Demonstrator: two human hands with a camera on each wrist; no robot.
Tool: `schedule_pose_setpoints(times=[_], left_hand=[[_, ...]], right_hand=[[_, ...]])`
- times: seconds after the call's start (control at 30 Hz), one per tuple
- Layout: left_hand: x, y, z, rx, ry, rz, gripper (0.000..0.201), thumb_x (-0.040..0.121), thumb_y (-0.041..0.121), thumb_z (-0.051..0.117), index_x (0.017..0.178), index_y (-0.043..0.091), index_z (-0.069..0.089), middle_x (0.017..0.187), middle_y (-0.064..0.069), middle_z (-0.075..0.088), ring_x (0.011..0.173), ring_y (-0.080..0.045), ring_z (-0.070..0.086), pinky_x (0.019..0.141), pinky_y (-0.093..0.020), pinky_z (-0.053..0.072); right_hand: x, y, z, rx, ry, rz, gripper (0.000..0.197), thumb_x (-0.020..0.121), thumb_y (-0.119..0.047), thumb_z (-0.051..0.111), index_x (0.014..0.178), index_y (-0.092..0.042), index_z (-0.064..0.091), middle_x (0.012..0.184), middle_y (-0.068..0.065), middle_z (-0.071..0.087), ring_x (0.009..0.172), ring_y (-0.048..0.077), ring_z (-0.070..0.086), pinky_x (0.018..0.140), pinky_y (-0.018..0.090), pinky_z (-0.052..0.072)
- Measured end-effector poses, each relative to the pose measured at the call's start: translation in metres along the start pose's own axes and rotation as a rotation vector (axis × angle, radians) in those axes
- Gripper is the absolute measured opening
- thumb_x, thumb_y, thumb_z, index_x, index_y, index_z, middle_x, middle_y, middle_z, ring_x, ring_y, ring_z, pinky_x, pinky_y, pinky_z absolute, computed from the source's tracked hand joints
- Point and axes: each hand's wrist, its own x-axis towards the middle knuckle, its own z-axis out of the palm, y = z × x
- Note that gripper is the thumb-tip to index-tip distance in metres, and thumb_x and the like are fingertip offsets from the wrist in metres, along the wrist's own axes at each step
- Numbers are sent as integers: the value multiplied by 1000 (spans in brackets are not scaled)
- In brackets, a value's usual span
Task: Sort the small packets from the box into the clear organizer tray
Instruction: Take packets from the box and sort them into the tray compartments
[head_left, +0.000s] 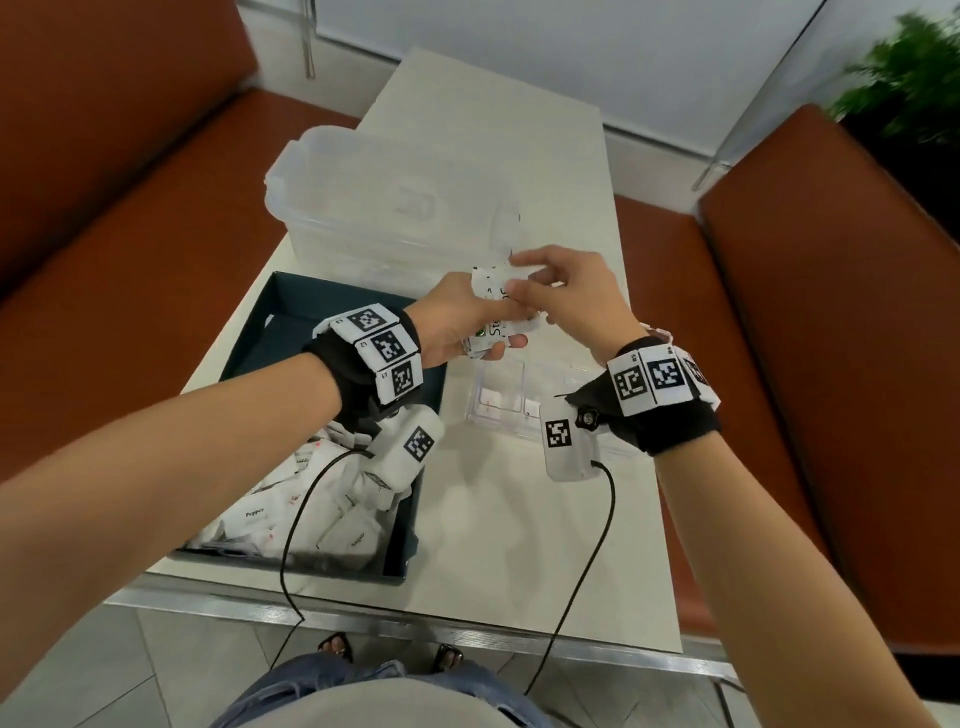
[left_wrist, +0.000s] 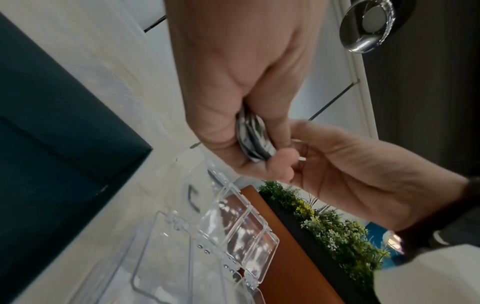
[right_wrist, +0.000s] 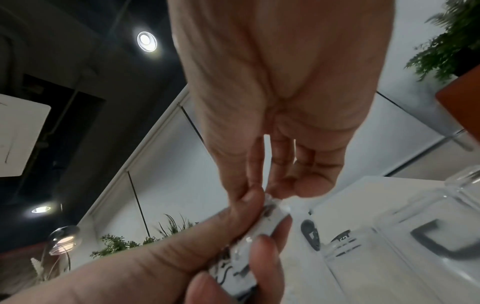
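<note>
Both hands meet above the table, just beyond the clear organizer tray (head_left: 501, 410). My left hand (head_left: 467, 322) grips a small stack of white packets (head_left: 493, 332) with green and black print; in the left wrist view the stack of packets (left_wrist: 255, 139) sits edge-on between its thumb and fingers. My right hand (head_left: 545, 296) pinches the top packet (head_left: 491, 283) of that stack at its far end. The dark teal box (head_left: 415, 525) at the near left holds several white packets (head_left: 332, 514). Two packets lie in the tray's compartments.
A large clear lidded container (head_left: 384, 202) stands behind the box. Orange bench seats (head_left: 779, 322) flank the white table (head_left: 493, 545). Cables hang from both wrist cameras over the table's near edge. A green plant (head_left: 909, 78) is at the far right.
</note>
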Motion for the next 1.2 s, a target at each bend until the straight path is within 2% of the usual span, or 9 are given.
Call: schedule_pose_setpoints(times=[0.17, 0.33, 0.43, 0.57, 0.67, 0.77, 0.9, 1.07, 1.2], left_hand=[[-2, 2, 20, -120, 16, -105, 18, 98, 14, 52, 110, 1, 57, 100, -19, 68, 79, -25, 71, 53, -27, 54], [0, 5, 23, -264, 32, -115, 27, 99, -2, 35, 120, -5, 52, 110, -25, 64, 89, -29, 69, 63, -34, 60], [4, 1, 24, -215, 45, -66, 22, 100, -2, 44, 120, -8, 51, 111, -26, 66, 94, -32, 70, 66, -37, 61], [10, -7, 28, -112, 83, 15, 27, 90, 7, 66, 114, -4, 58, 92, -17, 72, 81, -28, 73, 57, -31, 58], [14, -10, 37, -45, 118, 44, 27, 85, 13, 74, 107, 2, 64, 91, -14, 74, 75, -26, 73, 54, -29, 56], [16, -13, 48, -20, 96, 48, 25, 86, 13, 73, 107, 4, 63, 91, -15, 75, 76, -27, 74, 51, -28, 55], [18, -14, 60, -86, 138, 52, 19, 88, 10, 69, 95, 19, 54, 77, -11, 75, 67, -26, 73, 50, -29, 56], [25, -10, 64, -191, 199, 92, 20, 95, 20, 61, 110, 7, 61, 99, -17, 70, 76, -26, 70, 54, -30, 55], [27, -8, 60, -217, 229, 86, 17, 97, 17, 59, 110, 6, 59, 100, -15, 70, 80, -25, 69, 55, -31, 57]], right_hand=[[-5, 19, -21, 50, 120, 68, 8, 83, -10, 71, 84, -18, 69, 74, 1, 68, 58, 6, 56, 57, 22, 50], [-11, 43, -49, 218, 176, 204, 5, 87, -12, 68, 91, -14, 68, 89, 8, 73, 70, 14, 63, 61, 24, 53], [-15, 51, -64, 346, 160, 213, 10, 88, -7, 67, 98, -6, 67, 90, 13, 71, 72, 16, 63, 65, 26, 54], [-22, 51, -71, 496, 33, 220, 16, 87, -4, 67, 103, -3, 67, 99, 22, 67, 77, 20, 60, 64, 24, 54], [-26, 47, -66, 564, -51, 223, 20, 86, -2, 67, 106, -1, 67, 97, 21, 67, 78, 22, 61, 62, 22, 54], [-26, 47, -61, 603, -3, 239, 24, 87, -2, 66, 110, 1, 65, 104, 26, 67, 83, 25, 62, 65, 22, 55], [-24, 50, -63, 758, 20, 280, 23, 88, -2, 64, 112, -1, 65, 99, 17, 70, 81, 21, 65, 71, 26, 55], [-28, 55, -59, 754, 8, 312, 22, 87, -2, 66, 109, -1, 65, 92, 16, 68, 70, 16, 62, 65, 24, 54], [-22, 62, -57, 648, 66, 293, 13, 89, -3, 64, 101, -5, 67, 83, 10, 65, 60, 10, 56, 60, 21, 52]])
